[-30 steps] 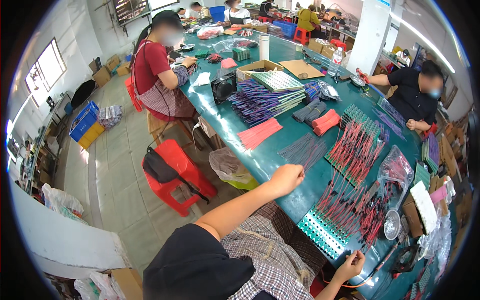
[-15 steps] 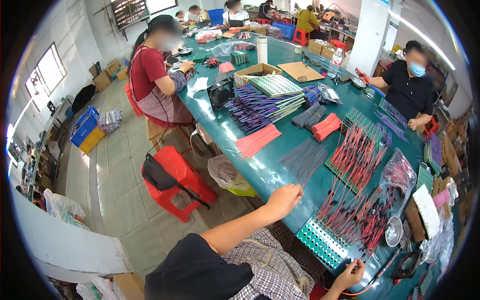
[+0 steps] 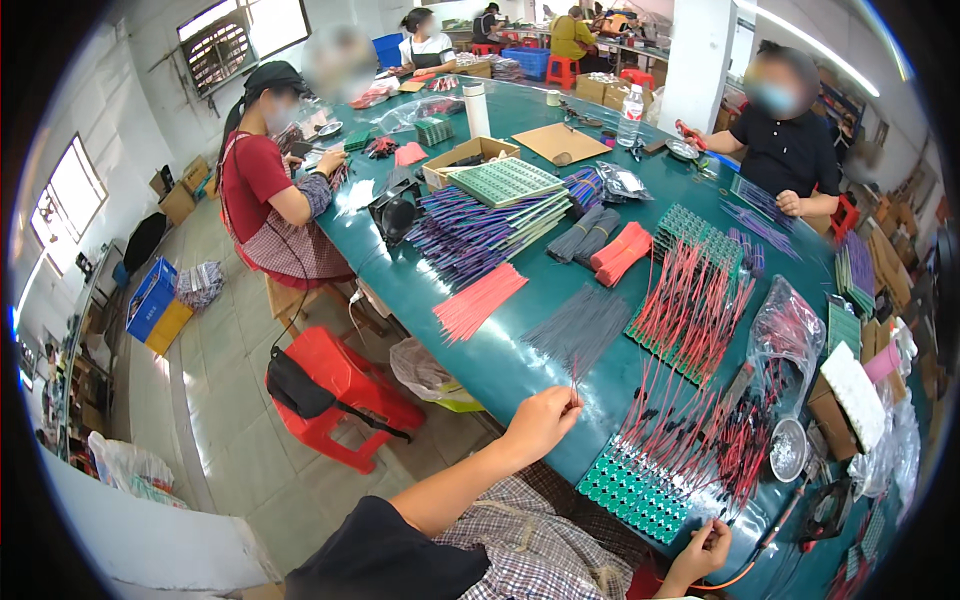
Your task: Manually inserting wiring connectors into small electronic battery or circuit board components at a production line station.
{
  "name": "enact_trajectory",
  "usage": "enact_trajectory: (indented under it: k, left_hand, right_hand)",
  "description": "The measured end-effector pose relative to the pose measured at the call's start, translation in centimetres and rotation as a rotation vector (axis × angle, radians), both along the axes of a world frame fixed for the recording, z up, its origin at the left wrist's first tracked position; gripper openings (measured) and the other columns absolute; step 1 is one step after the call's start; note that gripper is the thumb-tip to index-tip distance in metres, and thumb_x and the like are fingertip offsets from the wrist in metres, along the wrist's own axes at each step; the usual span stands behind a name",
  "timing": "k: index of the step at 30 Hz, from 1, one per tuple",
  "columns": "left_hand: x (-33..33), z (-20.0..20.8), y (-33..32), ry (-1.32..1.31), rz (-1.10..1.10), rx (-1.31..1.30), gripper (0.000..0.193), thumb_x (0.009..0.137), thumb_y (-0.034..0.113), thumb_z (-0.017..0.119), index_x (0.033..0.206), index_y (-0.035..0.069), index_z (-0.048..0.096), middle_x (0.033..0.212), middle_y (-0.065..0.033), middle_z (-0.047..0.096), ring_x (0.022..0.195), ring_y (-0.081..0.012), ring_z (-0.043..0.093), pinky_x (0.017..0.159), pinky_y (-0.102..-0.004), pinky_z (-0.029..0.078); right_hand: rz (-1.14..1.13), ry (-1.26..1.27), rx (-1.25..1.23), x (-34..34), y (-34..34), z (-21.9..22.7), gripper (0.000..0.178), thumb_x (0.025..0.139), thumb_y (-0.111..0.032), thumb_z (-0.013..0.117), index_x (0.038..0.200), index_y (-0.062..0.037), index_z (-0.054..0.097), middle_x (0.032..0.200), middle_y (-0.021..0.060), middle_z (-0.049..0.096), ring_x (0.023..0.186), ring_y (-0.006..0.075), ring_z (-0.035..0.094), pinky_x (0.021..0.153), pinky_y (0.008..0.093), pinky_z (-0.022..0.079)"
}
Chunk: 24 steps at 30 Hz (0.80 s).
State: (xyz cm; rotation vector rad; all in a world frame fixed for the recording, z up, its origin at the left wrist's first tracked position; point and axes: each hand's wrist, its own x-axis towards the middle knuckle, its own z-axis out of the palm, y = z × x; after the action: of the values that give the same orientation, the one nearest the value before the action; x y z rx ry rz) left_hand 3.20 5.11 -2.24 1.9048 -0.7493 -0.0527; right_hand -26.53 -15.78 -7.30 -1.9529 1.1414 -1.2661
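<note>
My left hand (image 3: 543,425) is closed in a pinch at the near ends of a fanned bundle of black wires (image 3: 575,328), with a thin wire end at its fingertips. Near the table's front edge, my right hand (image 3: 703,552) has its thumb and fingers pressed together, and whatever is between them is too small to tell. Just beyond it lies a green circuit board panel (image 3: 630,492) with rows of pale pads. Red and black wires (image 3: 690,440) run across its far side. A soldering iron (image 3: 780,522) with an orange cable rests right of that hand.
A metal bowl (image 3: 788,450) stands right of the wired boards, beside a plastic bag (image 3: 787,335). Red wires (image 3: 480,303) and stacked purple-wired boards (image 3: 490,225) lie farther back. Two co-workers sit at the table's far left and right. A red stool (image 3: 345,395) stands at left.
The whole view has shifted a little, so most things sit slightly farther left. My left hand stays pinched by the black wires' ends; my right hand stays by the board's near corner.
</note>
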Motion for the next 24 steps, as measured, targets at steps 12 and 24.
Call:
enact_trajectory:
  k: [12,24]
  left_hand:
    - [-0.6,0.2,0.4,-0.067,-0.007,0.084,0.011,0.087,0.005,0.068,0.096,0.001,0.065,0.089,-0.0101,0.067,0.076,-0.0209,0.07,0.068,-0.0317,0.056]
    - [-1.2,0.2,1.3,-0.067,0.023,0.106,0.01,0.087,0.005,0.067,0.096,0.001,0.065,0.089,-0.0103,0.067,0.076,-0.0212,0.069,0.068,-0.032,0.056]
  right_hand:
    - [0.004,0.07,-0.028,0.0,-0.1,0.0,0.008,0.094,-0.004,0.063,0.097,0.003,0.063,0.079,0.0041,0.062,0.055,0.0085,0.054,0.052,0.0217,0.043]
    - [-0.017,0.133,-0.234,-0.1,-0.2,0.4,0.007,0.091,-0.003,0.065,0.095,0.0026,0.061,0.085,0.0067,0.057,0.068,0.015,0.051,0.059,0.0279,0.042]
